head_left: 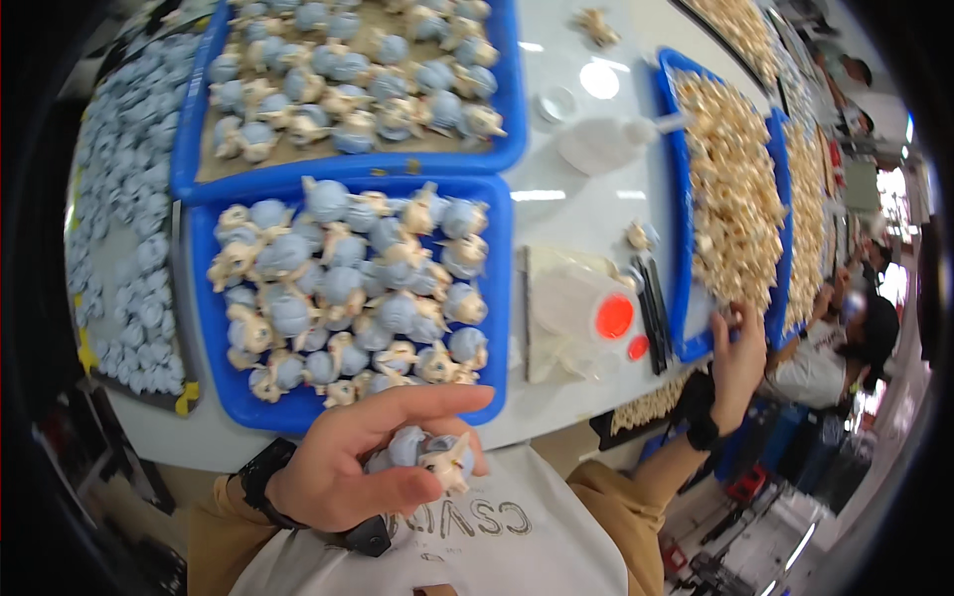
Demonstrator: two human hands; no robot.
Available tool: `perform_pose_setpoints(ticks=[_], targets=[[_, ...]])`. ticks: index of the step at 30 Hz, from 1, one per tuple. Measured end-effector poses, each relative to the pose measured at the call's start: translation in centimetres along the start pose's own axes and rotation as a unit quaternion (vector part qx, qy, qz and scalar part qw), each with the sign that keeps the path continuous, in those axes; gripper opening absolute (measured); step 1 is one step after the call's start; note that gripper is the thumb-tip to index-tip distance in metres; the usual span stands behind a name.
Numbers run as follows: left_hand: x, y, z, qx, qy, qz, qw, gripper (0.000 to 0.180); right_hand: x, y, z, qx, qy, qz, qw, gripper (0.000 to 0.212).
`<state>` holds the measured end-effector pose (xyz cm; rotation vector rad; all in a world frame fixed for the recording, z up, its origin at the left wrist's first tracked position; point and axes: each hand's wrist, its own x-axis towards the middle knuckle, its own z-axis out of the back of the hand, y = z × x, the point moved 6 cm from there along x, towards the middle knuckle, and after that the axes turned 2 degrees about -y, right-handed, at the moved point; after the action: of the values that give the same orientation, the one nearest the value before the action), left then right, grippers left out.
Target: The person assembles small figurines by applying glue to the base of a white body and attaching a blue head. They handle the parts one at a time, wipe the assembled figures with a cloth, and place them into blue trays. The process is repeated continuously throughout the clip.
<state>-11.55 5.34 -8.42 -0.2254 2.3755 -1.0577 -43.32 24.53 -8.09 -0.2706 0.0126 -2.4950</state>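
Note:
My left hand (368,462) is curled, palm up, around a small toy figure (449,462) with a cream, long-eared head. Rounded blue-grey shell pieces (405,447) lie in the same palm, partly hidden by my fingers. Over at the right, my right hand (738,348) reaches into the near end of a blue tray (679,228) heaped with cream plastic figure parts (730,189). Its fingers are bent together among the nearest parts; what they pinch is too small to make out.
Blue trays of blue-and-cream figures (343,283) stand before me and behind. Loose blue-grey shells (129,238) cover a board at far left. Between the trays are a squeeze bottle (606,144), a red-capped container (576,308) and black pens (651,313). People (825,358) work at right.

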Motion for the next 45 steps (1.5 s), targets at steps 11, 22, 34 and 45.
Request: perform_pose_setpoints(ticks=[11, 22, 34, 45], targets=[[-4.9, -6.2, 7.5, 0.426, -0.369, -0.189, 0.804, 0.041, -3.5, 0.1, 1.5, 0.284, -0.125, -0.098, 0.946, 0.029], [0.5, -0.7, -2.4, 0.132, 0.174, -0.056, 0.974, 0.025, -9.5, 19.3, 8.1, 0.704, 0.004, 0.265, 0.659, 0.018], [0.9, -0.7, -1.4, 0.246, 0.102, -0.123, 0.956, 0.027, -9.8, 19.3, 6.5, 0.695, -0.004, 0.271, 0.666, 0.024], [1.1, 0.6, -2.1, 0.067, 0.199, -0.039, 0.977, 0.056, -11.8, 19.0, 6.1, 0.545, -0.126, 0.307, 0.770, 0.046]])
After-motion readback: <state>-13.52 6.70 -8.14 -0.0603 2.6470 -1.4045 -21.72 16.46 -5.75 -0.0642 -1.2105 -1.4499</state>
